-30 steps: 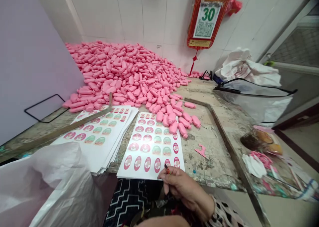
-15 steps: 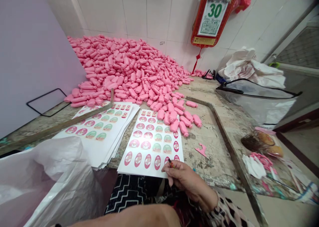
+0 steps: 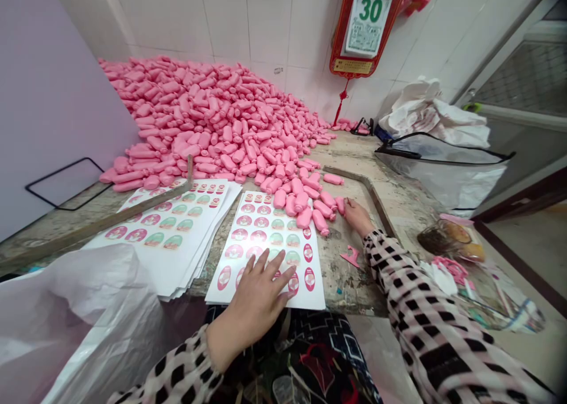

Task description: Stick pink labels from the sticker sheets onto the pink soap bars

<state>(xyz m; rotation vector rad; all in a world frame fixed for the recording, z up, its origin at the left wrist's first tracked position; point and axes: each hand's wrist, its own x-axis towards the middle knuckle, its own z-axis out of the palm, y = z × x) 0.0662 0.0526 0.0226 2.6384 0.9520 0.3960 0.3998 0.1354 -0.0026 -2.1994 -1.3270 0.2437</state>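
My left hand lies with fingers spread over the lower part of a sticker sheet, on a small stack of paper. Pink oval, pink rounded and green rounded labels are printed on the sheet. At its upper right corner, several small pink plastic bottles lie partly on the paper. My right hand is at the right edge of this group, its fingertips closed on one pink bottle. The far fingers of that hand are partly hidden. A flat pink plastic piece lies nearer to me on the tabletop.
A big heap of pink bottles rises against the tiled wall. More sticker sheets lie left under a wooden strip. Another wooden strip borders the right. A white plastic bag and a clear zipped bag flank the table.
My right hand has moved from the sheet's lower right corner up and right to the bottles. My left hand has come onto the sheet and spread out. The view has shifted slightly.
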